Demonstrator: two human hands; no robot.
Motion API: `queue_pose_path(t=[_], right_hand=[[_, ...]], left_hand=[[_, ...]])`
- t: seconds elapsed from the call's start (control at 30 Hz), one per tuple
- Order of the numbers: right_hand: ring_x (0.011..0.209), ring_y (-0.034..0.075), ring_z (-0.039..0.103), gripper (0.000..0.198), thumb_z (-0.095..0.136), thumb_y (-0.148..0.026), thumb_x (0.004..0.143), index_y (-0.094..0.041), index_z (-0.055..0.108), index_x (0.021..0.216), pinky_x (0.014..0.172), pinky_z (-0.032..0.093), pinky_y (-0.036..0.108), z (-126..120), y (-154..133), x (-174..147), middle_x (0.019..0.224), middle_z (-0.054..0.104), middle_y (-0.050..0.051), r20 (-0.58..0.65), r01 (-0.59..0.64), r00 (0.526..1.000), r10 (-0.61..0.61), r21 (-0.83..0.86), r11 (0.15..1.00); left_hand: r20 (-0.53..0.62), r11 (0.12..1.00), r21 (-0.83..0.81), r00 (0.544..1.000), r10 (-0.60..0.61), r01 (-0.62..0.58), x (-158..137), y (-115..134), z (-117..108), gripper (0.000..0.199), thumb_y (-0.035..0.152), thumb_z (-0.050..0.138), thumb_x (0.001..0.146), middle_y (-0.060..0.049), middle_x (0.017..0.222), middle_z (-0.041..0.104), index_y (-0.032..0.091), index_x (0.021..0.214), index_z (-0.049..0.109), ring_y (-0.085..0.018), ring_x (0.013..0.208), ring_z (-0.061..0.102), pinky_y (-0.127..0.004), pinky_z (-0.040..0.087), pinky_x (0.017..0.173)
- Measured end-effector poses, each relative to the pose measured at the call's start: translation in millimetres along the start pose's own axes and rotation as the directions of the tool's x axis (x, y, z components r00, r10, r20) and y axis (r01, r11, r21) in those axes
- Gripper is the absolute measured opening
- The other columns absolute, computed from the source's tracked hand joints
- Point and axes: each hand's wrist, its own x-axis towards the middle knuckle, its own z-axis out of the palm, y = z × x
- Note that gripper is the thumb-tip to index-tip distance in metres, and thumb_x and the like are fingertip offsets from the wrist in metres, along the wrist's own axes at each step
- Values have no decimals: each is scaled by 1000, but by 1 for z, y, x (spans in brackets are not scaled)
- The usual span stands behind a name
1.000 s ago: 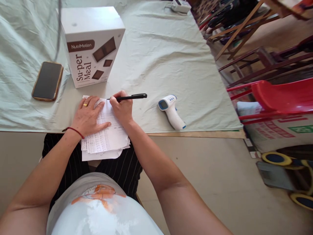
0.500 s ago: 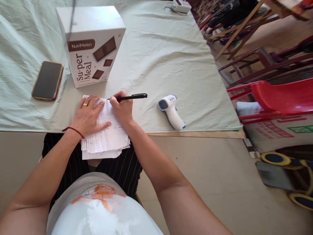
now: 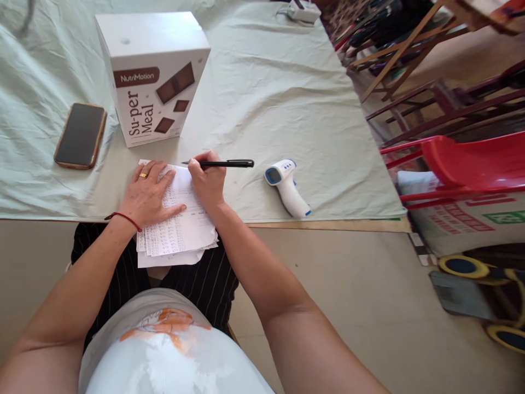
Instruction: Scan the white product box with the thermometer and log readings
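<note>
A stack of paper sheets (image 3: 192, 224) covered in small handwriting lies at the table's front edge, its lower part jutting out over my lap. My left hand (image 3: 150, 194) rests flat on the stack's left side, fingers spread; it wears a ring and a red cord at the wrist. In my right hand (image 3: 208, 183) a black pen (image 3: 232, 163) is pinched, its tip pointing left near the upper edge of the top sheet. Whether the tip touches the paper I cannot tell. Just beyond both hands stands a white Su-per Meal box (image 3: 158, 87).
A phone (image 3: 81, 135) lies face up on the left of the pale green tablecloth (image 3: 270, 93). To the right lies a white and blue infrared thermometer (image 3: 288, 187). A white adapter (image 3: 303, 12) is at the far edge. Beside the table stands a red chair (image 3: 476, 164).
My right hand has shifted slightly right with the pen, and the pen now lies more level. My left hand and the papers have stayed in place.
</note>
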Motion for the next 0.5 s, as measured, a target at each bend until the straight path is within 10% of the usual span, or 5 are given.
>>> queue_pose_path(t=[0.17, 0.5], right_hand=[[72, 14, 59, 11, 52, -33, 96, -24, 58, 94, 74, 55, 31, -6, 8, 2, 78, 60, -3, 5, 69, 998, -69, 21, 997], [119, 31, 62, 55, 43, -12, 92, -23, 61, 143, 109, 52, 55, -63, 36, 15, 126, 65, 15, 174, 196, 977, -123, -502, 842]], left_hand=[[15, 999, 34, 1000, -1, 1, 0, -1, -1, 71, 58, 78, 83, -24, 150, 55, 15, 137, 60, -45, 146, 46, -63, 28, 126], [11, 997, 78, 1000, 17, -18, 1, -5, 0, 67, 58, 76, 85, -23, 147, 56, 15, 134, 59, -43, 143, 48, -62, 31, 124]])
